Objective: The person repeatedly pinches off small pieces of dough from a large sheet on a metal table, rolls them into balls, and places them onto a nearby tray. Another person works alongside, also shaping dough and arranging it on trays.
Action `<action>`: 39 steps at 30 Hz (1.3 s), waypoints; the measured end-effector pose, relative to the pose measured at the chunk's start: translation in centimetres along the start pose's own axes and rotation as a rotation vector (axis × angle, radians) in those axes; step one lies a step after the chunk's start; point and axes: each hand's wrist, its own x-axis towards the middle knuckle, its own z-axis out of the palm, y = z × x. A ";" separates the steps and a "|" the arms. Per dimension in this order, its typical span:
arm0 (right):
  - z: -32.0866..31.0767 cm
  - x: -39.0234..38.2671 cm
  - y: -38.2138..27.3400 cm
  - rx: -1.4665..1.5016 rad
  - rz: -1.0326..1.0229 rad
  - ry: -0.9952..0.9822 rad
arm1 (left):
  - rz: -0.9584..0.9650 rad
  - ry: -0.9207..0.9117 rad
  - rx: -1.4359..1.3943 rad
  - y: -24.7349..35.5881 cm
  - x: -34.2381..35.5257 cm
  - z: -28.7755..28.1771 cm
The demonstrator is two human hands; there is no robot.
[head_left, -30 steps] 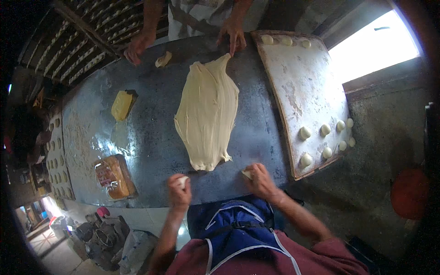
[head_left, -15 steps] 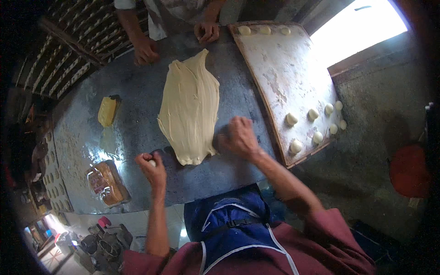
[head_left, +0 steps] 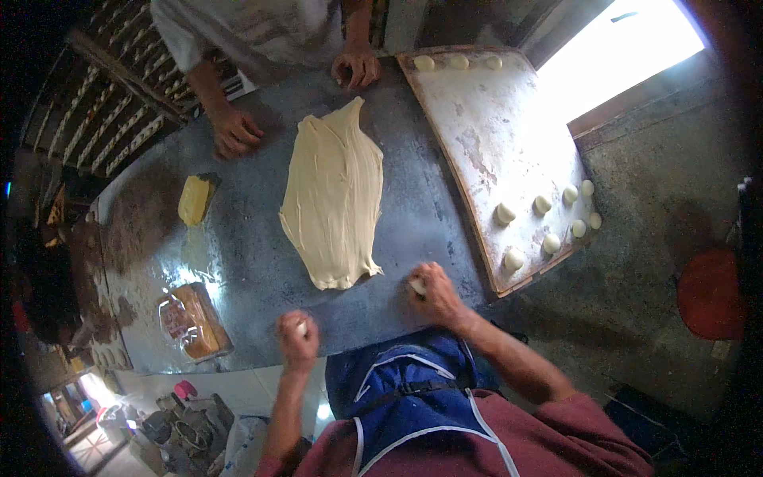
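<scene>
My left hand (head_left: 297,340), near the table's front edge, is closed round a small pale lump of dough (head_left: 301,327). My right hand (head_left: 435,294) grips another small piece (head_left: 417,286) a little farther back, to the right. Between and beyond them lies a long, thinly stretched sheet of dough (head_left: 331,195) with ragged ends, touched by neither hand. A yellow block of fat (head_left: 193,200) on plastic is left of the sheet, and a bagged loaf (head_left: 194,321) lies left of my left hand.
Across the metal table (head_left: 254,238), another person's two hands (head_left: 236,133) (head_left: 355,70) hover by the far edge. A board (head_left: 493,143) with several dough balls (head_left: 514,258) lies at right, beside a bright window (head_left: 616,56). Racks (head_left: 119,111) stand back left; a red stool (head_left: 705,292) is at right.
My right hand swung up beside the sheet, then back down toward the near edge; my left hand shifted too. The other person's hands have moved, the one on the left coming lower onto the table.
</scene>
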 end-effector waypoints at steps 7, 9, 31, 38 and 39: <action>2.7 1.8 -1.6 -0.145 0.070 0.105 | -0.336 -0.059 -0.021 -1.4 0.9 -2.0; 0.0 -2.0 -0.7 0.058 0.025 0.061 | -0.050 -0.247 0.154 0.8 1.9 -5.2; -18.7 8.2 7.2 -0.266 0.376 0.463 | 0.193 -0.447 -0.619 25.3 32.8 26.1; -14.5 0.2 1.2 0.133 0.207 0.441 | -0.266 -0.123 -0.292 20.1 10.6 8.5; -13.9 -0.6 0.4 0.149 0.241 0.382 | -0.356 -0.053 -0.236 19.0 7.8 7.5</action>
